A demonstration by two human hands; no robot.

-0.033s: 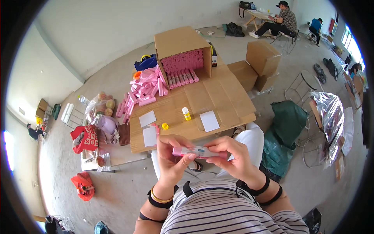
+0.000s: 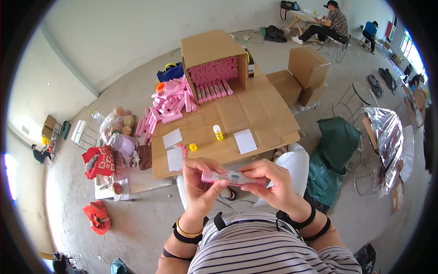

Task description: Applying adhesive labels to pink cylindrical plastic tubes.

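Both my hands hold a slim pink roll point(image 2: 234, 177) with a printed white label around its middle, level in front of my waist. My left hand point(image 2: 200, 185) grips its left end between thumb and fingers. My right hand point(image 2: 277, 185) pinches it toward the right end, the thumb below and fingertips above on the label. Just beyond, on the wooden table point(image 2: 205, 154), stands an uncapped yellow glue stick point(image 2: 218, 133), its yellow cap point(image 2: 193, 147) lying apart. White paper slips point(image 2: 245, 141) lie to either side, and part of a small pink piece shows beside my left fingers.
An open cardboard box point(image 2: 212, 43) on its side holds stacked pink rolls point(image 2: 214, 72). Loose pink rolls point(image 2: 171, 101) heap beside it. A flat cardboard sheet point(image 2: 255, 114) covers the table's right part. Green bags point(image 2: 335, 141) stand at right; a side table with bags is at left.
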